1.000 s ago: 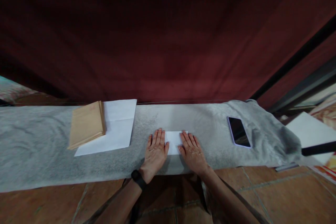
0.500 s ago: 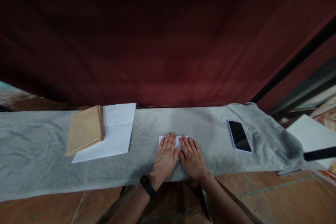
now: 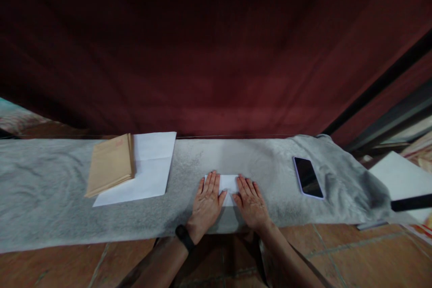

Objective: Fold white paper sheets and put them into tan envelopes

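A small folded white paper (image 3: 228,182) lies flat near the front of the cloth-covered bench, its middle showing between my hands. My left hand (image 3: 207,199) rests palm down over the paper's left part, fingers stretched out and pointing away from me. Over the right edge lies my right hand (image 3: 250,200), also flat with straight fingers. Both thumbs point inward across the lower part of the paper. The paper's two sides are partly hidden under the hands. A black band (image 3: 184,237) circles my left wrist.
Brown envelopes (image 3: 111,162) lie stacked on larger white sheets (image 3: 153,168) to the left. A phone (image 3: 308,177) with a lilac edge lies to the right. Grey cloth (image 3: 50,189) covers the long bench. Behind it hangs a dark red curtain (image 3: 216,76); tiled floor (image 3: 357,252) lies in front.
My hands have slid apart, the left one to the left and the right one slightly to the right. More of the paper's middle now shows between them.
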Tool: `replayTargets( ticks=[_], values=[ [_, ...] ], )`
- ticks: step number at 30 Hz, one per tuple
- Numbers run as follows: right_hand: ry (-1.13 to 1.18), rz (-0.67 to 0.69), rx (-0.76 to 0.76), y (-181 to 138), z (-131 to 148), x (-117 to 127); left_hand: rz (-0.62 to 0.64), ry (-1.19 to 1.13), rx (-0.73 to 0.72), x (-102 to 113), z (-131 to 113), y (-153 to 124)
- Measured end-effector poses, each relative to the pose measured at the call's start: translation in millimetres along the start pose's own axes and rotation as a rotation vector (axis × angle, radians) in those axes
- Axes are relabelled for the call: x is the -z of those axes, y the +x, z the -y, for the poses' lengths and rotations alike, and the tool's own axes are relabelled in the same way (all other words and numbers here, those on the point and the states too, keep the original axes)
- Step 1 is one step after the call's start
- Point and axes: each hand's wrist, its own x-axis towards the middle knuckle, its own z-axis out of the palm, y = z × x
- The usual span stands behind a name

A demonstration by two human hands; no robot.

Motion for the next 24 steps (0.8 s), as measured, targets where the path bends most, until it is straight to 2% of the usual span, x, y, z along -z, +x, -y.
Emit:
replayTargets(
  ticks=[14, 24],
  values=[
    [-0.029, 0.021, 0.008, 0, -4, 5, 0.056, 0.035, 0.053, 2, -1, 1],
    [-0.038, 0.04, -0.012, 0, -7, 10, 0.085, -0.019, 0.087, 14, -7, 1]
  ],
)
